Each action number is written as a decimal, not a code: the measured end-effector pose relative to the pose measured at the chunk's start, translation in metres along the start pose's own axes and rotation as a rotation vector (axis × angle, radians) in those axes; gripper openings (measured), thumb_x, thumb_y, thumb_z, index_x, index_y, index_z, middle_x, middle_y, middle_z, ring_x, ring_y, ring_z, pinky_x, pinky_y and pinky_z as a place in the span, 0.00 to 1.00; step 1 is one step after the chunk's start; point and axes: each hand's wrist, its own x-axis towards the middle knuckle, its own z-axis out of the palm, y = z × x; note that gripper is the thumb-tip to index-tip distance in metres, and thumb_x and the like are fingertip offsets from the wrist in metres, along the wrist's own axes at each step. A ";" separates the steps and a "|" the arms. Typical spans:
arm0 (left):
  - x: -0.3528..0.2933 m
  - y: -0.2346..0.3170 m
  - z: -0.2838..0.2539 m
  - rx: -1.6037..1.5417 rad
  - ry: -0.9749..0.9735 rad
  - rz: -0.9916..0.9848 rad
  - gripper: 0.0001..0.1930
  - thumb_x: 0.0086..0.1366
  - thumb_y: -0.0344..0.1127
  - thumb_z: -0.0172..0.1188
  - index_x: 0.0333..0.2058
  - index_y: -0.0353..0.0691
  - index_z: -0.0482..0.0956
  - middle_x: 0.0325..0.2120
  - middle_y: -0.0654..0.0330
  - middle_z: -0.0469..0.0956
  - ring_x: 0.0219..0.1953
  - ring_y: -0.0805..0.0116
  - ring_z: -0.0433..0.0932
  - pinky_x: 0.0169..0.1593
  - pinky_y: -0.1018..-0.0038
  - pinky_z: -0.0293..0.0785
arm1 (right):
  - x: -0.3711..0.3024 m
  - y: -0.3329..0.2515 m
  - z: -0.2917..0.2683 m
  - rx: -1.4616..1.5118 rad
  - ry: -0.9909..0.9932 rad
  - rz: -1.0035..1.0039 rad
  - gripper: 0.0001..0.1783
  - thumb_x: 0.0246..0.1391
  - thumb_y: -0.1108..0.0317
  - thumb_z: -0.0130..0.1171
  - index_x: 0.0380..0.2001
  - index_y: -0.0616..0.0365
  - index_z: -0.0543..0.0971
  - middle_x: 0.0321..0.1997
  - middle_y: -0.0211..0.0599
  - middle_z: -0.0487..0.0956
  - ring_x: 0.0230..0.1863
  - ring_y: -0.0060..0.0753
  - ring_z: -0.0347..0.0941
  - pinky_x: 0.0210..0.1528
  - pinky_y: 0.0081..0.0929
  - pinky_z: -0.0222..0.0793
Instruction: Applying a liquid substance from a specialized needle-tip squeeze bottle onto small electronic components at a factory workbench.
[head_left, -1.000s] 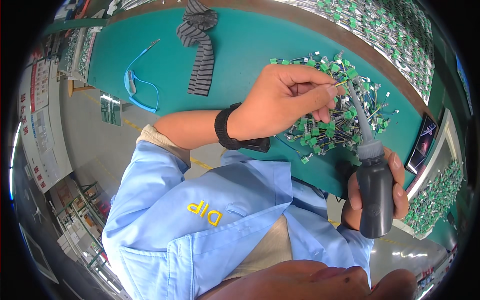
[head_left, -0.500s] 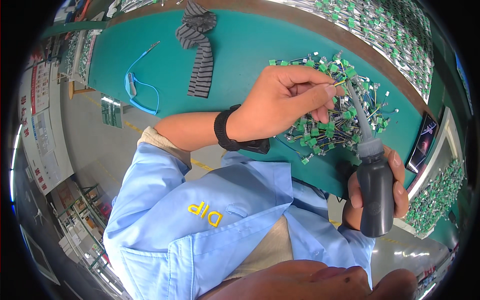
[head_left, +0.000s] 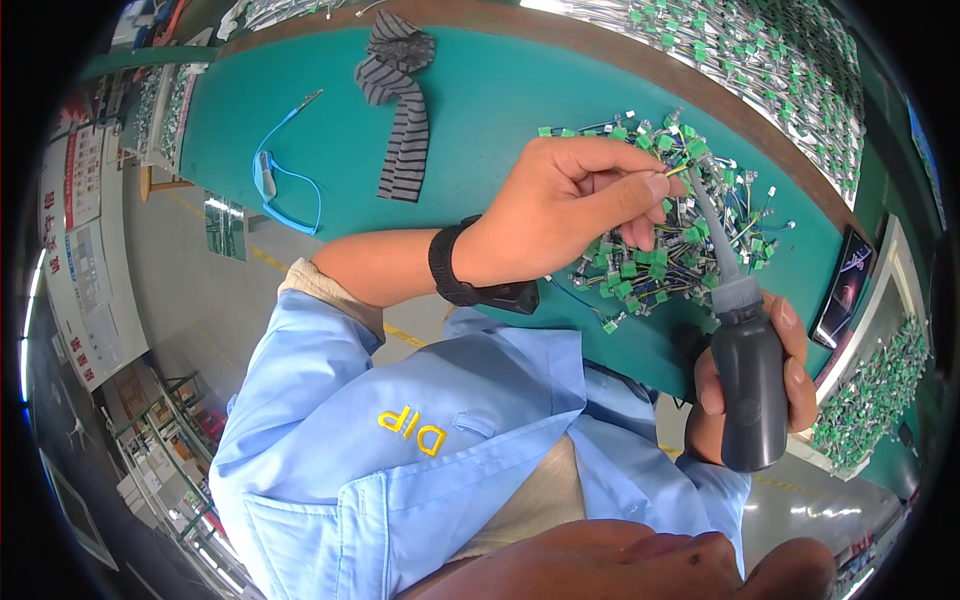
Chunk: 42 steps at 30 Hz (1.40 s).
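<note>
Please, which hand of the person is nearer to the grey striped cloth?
Left. The left hand, pinching thin wires, is to the right of the striped cloth; the right hand, around a dark bottle, is farther right and lower in the picture.

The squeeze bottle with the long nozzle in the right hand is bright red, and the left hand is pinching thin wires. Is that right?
Not quite: the squeeze bottle is dark grey, nearly black, as the head view shows. It is in the right hand, and the left hand is pinching thin wires.
</note>
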 end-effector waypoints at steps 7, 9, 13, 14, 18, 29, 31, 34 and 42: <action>0.035 0.040 -0.037 -0.043 -0.010 0.036 0.13 0.71 0.33 0.54 0.46 0.29 0.80 0.29 0.59 0.81 0.32 0.72 0.80 0.38 0.76 0.76 | 0.004 -0.001 -0.011 -0.073 0.019 -0.001 0.40 0.56 0.49 0.65 0.62 0.50 0.56 0.60 0.59 0.70 0.42 0.54 0.77 0.38 0.45 0.78; 0.058 0.062 -0.068 0.302 0.013 0.183 0.14 0.71 0.34 0.54 0.46 0.27 0.79 0.32 0.59 0.81 0.36 0.72 0.80 0.41 0.77 0.75 | 0.007 -0.009 -0.016 -0.015 -0.061 0.100 0.40 0.56 0.49 0.65 0.62 0.51 0.56 0.58 0.58 0.72 0.43 0.52 0.77 0.39 0.44 0.79; 0.141 0.078 -0.130 0.739 0.119 0.192 0.11 0.66 0.35 0.61 0.40 0.33 0.83 0.29 0.61 0.83 0.33 0.73 0.79 0.39 0.74 0.75 | 0.016 -0.005 -0.007 0.024 0.006 0.007 0.39 0.55 0.48 0.66 0.60 0.52 0.57 0.56 0.57 0.73 0.44 0.50 0.77 0.41 0.43 0.79; 0.159 0.077 -0.137 0.868 0.090 0.255 0.11 0.66 0.34 0.61 0.40 0.32 0.83 0.28 0.61 0.82 0.33 0.73 0.79 0.39 0.75 0.75 | 0.017 -0.003 -0.007 0.018 0.010 -0.001 0.39 0.55 0.48 0.66 0.60 0.52 0.57 0.56 0.57 0.73 0.44 0.50 0.77 0.41 0.43 0.79; 0.223 0.071 -0.159 1.072 0.052 0.322 0.10 0.64 0.33 0.62 0.38 0.31 0.83 0.26 0.59 0.83 0.31 0.73 0.79 0.38 0.74 0.75 | 0.019 0.002 -0.006 -0.002 0.025 -0.025 0.40 0.54 0.48 0.66 0.59 0.52 0.57 0.55 0.56 0.74 0.44 0.49 0.77 0.42 0.43 0.79; 0.263 0.047 -0.145 1.087 -0.027 0.383 0.10 0.62 0.34 0.63 0.37 0.33 0.84 0.28 0.52 0.84 0.29 0.68 0.81 0.37 0.70 0.75 | 0.024 0.000 -0.011 -0.001 -0.016 0.013 0.40 0.53 0.47 0.67 0.59 0.52 0.58 0.53 0.54 0.76 0.41 0.47 0.79 0.39 0.41 0.80; 0.263 0.047 -0.146 1.122 -0.021 0.350 0.10 0.62 0.34 0.64 0.38 0.33 0.85 0.28 0.52 0.84 0.30 0.67 0.81 0.37 0.70 0.76 | 0.022 0.001 -0.015 0.043 -0.025 0.018 0.41 0.52 0.51 0.69 0.60 0.52 0.57 0.55 0.57 0.74 0.45 0.50 0.78 0.43 0.41 0.79; 0.261 0.043 -0.145 1.110 -0.018 0.359 0.10 0.62 0.33 0.64 0.38 0.33 0.85 0.29 0.51 0.84 0.31 0.67 0.82 0.38 0.70 0.76 | 0.021 0.001 -0.014 0.137 -0.055 0.022 0.42 0.51 0.59 0.72 0.61 0.54 0.56 0.59 0.63 0.72 0.51 0.55 0.77 0.52 0.40 0.77; 0.259 0.040 -0.155 1.010 -0.082 0.342 0.13 0.62 0.32 0.64 0.44 0.33 0.83 0.33 0.53 0.85 0.34 0.69 0.82 0.40 0.71 0.77 | 0.015 -0.002 -0.013 -0.041 0.082 -0.028 0.39 0.56 0.49 0.65 0.61 0.51 0.56 0.58 0.57 0.72 0.40 0.51 0.78 0.37 0.41 0.81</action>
